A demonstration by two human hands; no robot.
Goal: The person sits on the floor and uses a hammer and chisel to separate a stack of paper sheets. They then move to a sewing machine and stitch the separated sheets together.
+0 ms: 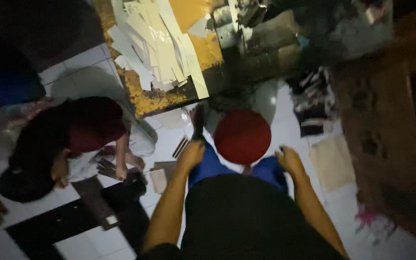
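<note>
Round red stool seat (pixel 242 136) sits on the white tiled floor (pixel 87 67). Left hand (pixel 191 154) rests left of it, on the blue-trousered knee, fingers loosely curled, holding nothing. Right hand (pixel 289 161) right of it, same. Another person (pixel 68 139) crouches far left of it.

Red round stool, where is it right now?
Head view, centre: the red round stool sits on the tiled floor between the left hand and right hand, below the yellow worktable.
</note>
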